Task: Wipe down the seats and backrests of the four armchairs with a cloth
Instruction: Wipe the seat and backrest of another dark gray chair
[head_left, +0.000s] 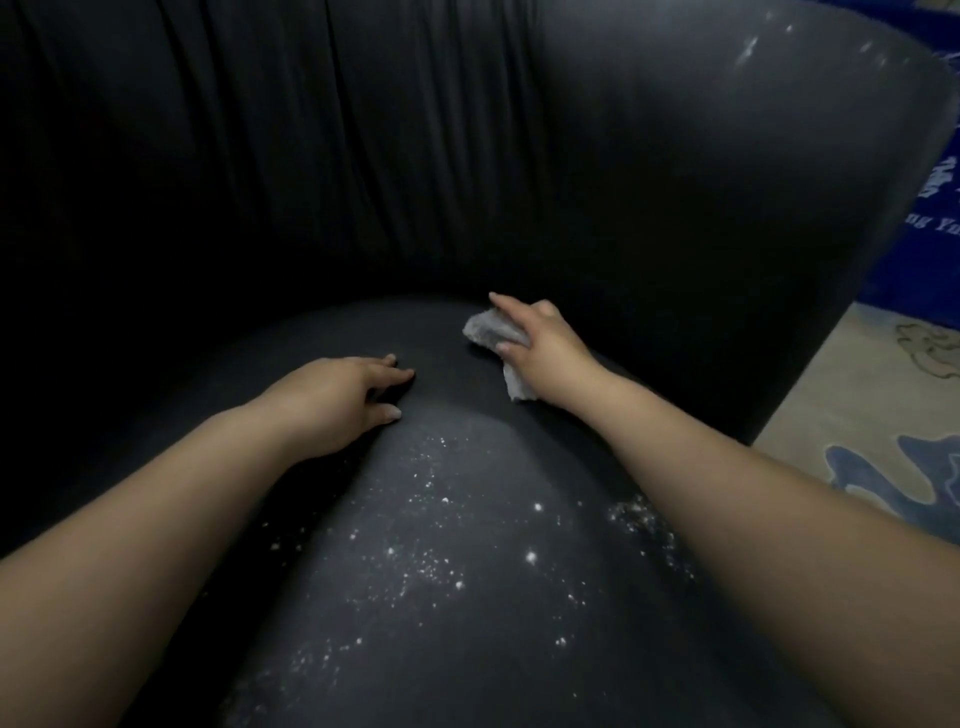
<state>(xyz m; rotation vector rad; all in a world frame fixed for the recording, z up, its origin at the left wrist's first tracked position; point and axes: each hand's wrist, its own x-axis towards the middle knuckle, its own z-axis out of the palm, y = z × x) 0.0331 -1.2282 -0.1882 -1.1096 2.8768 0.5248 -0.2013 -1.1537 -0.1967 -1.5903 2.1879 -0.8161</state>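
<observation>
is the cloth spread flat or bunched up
Bunched up: the cloth sits crumpled under the right hand on the seat, one end trailing toward the wrist.

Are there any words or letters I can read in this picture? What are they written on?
"ng Y": pale letters on the blue banner behind the armchair, cut off by the chair on one side and the picture's edge on the other.
Large pale characters above those letters on the same blue banner: too blurred and cropped to read.
The cloth, the seat and the carpet carry no writing.
</observation>
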